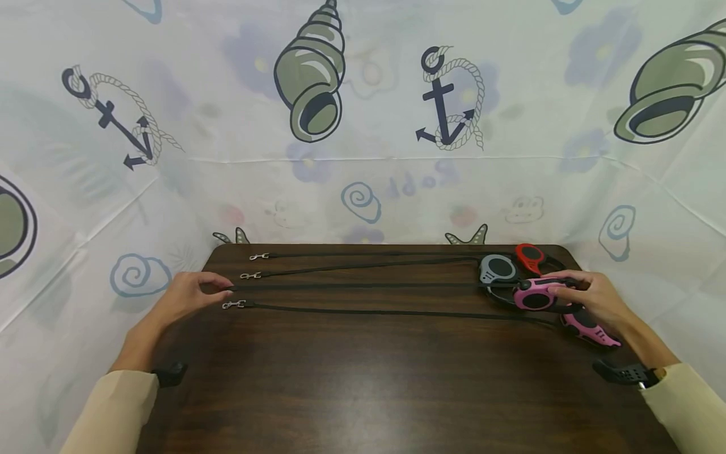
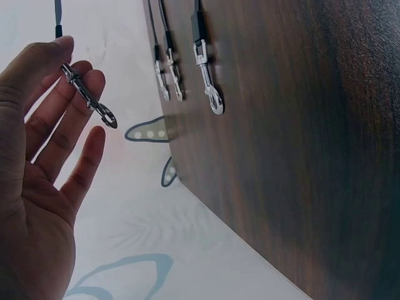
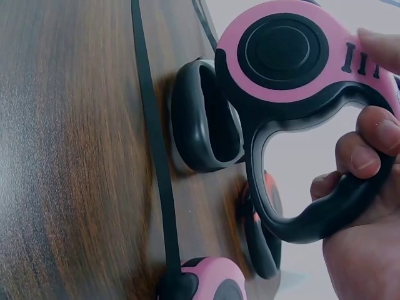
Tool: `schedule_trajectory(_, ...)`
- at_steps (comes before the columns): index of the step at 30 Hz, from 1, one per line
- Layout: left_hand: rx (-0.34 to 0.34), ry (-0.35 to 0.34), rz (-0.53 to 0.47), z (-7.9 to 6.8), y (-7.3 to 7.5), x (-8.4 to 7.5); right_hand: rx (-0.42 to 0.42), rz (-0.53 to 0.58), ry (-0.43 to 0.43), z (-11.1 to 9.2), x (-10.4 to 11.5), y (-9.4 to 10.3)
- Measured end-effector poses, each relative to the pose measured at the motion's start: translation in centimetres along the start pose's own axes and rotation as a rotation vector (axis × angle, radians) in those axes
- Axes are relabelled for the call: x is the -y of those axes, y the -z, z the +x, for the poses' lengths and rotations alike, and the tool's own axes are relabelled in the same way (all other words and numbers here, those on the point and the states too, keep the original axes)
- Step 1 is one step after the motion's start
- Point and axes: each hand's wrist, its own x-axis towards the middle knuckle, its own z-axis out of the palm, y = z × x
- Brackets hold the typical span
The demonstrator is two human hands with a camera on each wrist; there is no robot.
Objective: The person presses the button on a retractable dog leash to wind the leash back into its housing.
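Note:
My right hand (image 1: 595, 296) grips the handle of a pink and black retractable dog leash (image 3: 281, 90), its fingers curled through the loop and the thumb by the ridged side. The black strap (image 1: 363, 286) of this leash runs taut across to my left hand (image 1: 190, 296). There, thumb and fingertips pinch the strap's end just above its metal snap hook (image 2: 87, 94); the other fingers are spread. Another pink leash (image 1: 587, 329) lies on the table below the right hand. A grey leash (image 1: 498, 269) and a red leash (image 1: 530, 255) lie beyond the held one.
The dark wooden table (image 1: 363, 384) has rounded back corners. Leash straps lie stretched across it, with snap hooks (image 1: 234, 304) at the left end. A patterned white cloth (image 1: 386, 126) hangs behind and at both sides.

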Motion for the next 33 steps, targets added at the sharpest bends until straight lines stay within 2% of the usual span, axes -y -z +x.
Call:
schedule_trajectory(12,0.007,-0.020,-0.038,0.4,0.1,-0.7,0.002,-0.058,-0.041,0.0,0.6,-0.5)
schedule_trajectory(19,-0.012,-0.065,-0.057,0.8,-0.1,-1.1,-0.011,-0.184,-0.036,0.1,1.2,-0.8)
schedule_trajectory(27,-0.044,-0.096,-0.058,1.4,-0.5,-1.7,-0.017,-0.233,-0.003,0.7,1.6,-1.3)
schedule_trajectory(33,-0.036,-0.103,-0.077,1.8,-0.8,-2.3,-0.006,-0.221,0.019,1.2,1.9,-1.7)
